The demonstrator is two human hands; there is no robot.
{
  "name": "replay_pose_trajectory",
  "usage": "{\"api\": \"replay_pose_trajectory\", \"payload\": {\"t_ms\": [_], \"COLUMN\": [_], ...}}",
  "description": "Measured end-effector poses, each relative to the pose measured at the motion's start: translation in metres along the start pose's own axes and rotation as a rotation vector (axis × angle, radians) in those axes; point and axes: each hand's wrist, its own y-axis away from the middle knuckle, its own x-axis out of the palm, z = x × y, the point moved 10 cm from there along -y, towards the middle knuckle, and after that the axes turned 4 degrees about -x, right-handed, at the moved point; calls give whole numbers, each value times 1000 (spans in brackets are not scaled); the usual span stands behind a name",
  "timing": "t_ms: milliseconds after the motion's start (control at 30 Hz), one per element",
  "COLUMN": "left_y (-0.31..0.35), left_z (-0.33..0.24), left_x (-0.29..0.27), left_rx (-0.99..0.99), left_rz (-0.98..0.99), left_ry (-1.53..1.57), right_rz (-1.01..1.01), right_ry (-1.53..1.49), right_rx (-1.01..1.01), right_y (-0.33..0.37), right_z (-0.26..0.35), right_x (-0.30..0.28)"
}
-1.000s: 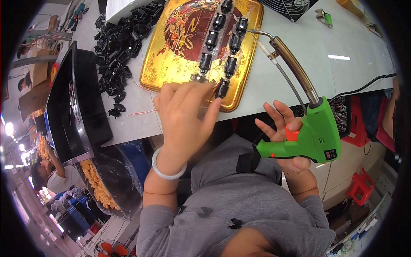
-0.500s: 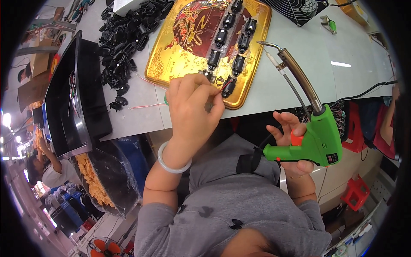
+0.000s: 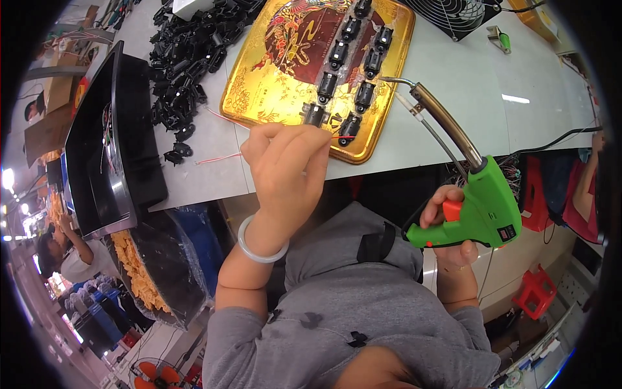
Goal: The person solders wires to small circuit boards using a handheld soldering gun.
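My left hand hovers at the near edge of a gold and red tin tray, fingers pinched on a thin wire beside the nearest small black part. Several more black parts lie in two rows on the tray. A pale bangle circles that wrist. My right hand grips a green soldering gun by its handle, a finger near the orange trigger. The gun's brown barrel and bent metal tip point at the tray's right edge.
A heap of loose black parts lies left of the tray on the grey table. A black tray stands at the table's left end. A fan grille sits at the back. Another person is at the lower left.
My left hand has lifted off the tray's near edge and drawn back a little. The soldering gun has risen and swung so its tip is close to the tray.
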Motion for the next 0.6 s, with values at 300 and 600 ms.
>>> {"api": "replay_pose_trajectory", "payload": {"t_ms": [300,600], "left_y": [-4,-1], "left_z": [5,7], "left_x": [11,9], "left_rx": [27,52], "left_rz": [96,89], "left_ry": [164,94], "right_rz": [-84,-118], "right_ry": [58,71], "right_rx": [23,46], "right_y": [5,7], "right_z": [-2,2], "right_x": [-10,-13]}}
